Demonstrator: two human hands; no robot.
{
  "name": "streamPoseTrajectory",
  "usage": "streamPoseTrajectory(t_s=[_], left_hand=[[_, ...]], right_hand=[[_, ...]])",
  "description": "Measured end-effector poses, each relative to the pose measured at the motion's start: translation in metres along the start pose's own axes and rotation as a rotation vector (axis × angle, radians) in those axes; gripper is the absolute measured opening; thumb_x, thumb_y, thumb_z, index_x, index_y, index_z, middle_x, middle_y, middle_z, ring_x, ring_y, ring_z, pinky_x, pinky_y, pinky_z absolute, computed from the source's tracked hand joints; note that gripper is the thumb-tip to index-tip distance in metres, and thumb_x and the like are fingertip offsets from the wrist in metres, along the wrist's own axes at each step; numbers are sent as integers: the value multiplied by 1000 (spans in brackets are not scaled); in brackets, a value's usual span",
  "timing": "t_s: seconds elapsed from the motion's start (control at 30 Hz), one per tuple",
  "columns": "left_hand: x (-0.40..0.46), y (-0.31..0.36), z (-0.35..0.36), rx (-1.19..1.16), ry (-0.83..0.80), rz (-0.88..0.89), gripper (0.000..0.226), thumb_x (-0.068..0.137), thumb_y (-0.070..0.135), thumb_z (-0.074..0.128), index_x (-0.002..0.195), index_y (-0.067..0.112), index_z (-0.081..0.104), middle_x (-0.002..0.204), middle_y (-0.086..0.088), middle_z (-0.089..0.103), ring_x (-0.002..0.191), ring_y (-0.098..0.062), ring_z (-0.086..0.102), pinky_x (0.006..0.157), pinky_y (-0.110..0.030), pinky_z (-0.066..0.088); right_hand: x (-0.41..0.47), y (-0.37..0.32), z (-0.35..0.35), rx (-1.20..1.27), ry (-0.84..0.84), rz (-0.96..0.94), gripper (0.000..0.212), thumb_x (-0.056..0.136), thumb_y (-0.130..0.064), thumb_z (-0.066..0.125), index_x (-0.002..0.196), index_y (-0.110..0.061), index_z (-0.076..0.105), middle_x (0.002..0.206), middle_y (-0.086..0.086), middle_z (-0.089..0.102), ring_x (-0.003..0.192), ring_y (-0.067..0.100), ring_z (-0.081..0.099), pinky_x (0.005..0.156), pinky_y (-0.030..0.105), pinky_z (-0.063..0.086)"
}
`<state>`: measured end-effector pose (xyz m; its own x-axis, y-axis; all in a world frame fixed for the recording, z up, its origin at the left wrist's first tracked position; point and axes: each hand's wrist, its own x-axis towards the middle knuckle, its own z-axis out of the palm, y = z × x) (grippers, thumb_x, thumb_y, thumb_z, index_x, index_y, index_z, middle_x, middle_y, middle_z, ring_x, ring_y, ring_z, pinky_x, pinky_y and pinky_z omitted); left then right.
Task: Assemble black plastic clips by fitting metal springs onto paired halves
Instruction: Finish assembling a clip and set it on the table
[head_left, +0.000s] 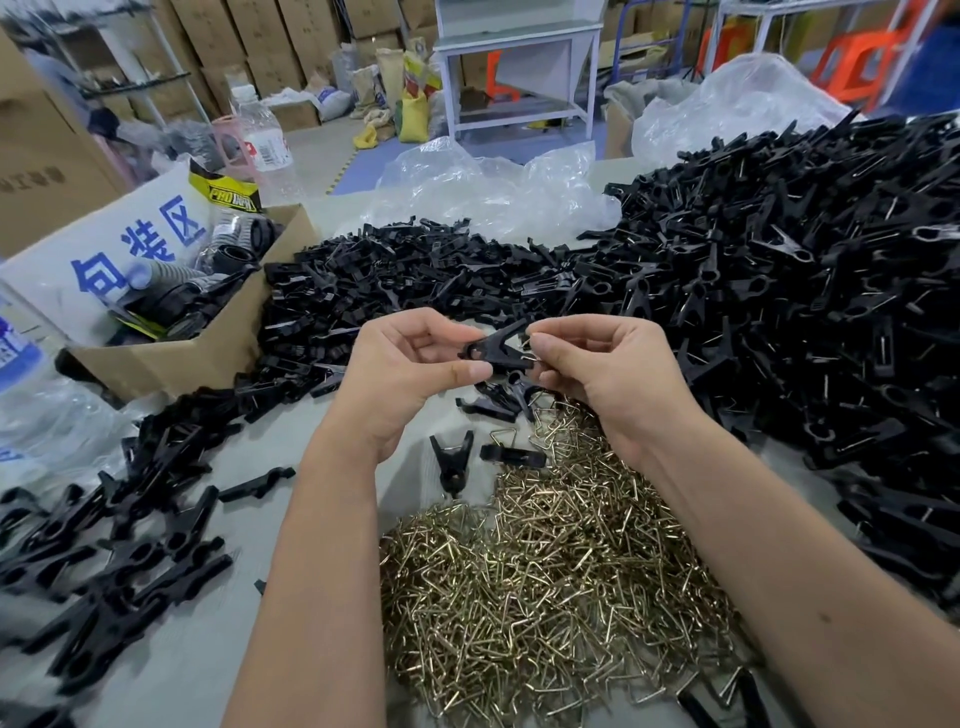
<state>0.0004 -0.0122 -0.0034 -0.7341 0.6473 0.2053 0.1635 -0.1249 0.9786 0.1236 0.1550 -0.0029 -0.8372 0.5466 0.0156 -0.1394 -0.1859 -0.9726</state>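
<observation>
Above the table my left hand (410, 366) pinches the narrow end of a pair of black clip halves (497, 349) that spread into a V. My right hand (605, 364) pinches the wide end, where a bit of a metal spring (529, 347) shows between fingers and plastic. A heap of brass-coloured springs (550, 561) lies on the table under my forearms. Loose black halves (405, 291) are piled behind my hands, and a big mound of assembled clips (810, 291) fills the right side. One assembled clip (452, 460) lies just below my hands.
A cardboard box (202, 343) with dark parts and a white sign stands at the left. More black clips (119, 545) are strewn at the near left. Crumpled clear plastic bags (493, 192) lie behind the piles. A water bottle (265, 140) stands at the back left.
</observation>
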Motion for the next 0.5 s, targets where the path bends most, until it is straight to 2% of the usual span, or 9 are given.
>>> streamPoseTrajectory(t_s=[0.17, 0.5], left_hand=[[1, 0, 4, -8, -4, -3, 33, 59, 0, 88, 88, 4, 73, 94, -10, 80, 82, -17, 75, 67, -21, 57], [1, 0, 7, -7, 7, -12, 32, 58, 2, 89, 86, 5, 74, 95, -12, 79, 81, -17, 73, 65, -19, 55]], right_hand=[[-2, 1, 1, -72, 48, -38, 7, 82, -2, 84, 82, -8, 81, 75, 13, 77, 63, 20, 72, 56, 21, 55], [-2, 2, 3, -60, 93, -45, 7, 85, -1, 82, 81, -7, 79, 74, 9, 77, 61, 15, 69, 56, 18, 53]])
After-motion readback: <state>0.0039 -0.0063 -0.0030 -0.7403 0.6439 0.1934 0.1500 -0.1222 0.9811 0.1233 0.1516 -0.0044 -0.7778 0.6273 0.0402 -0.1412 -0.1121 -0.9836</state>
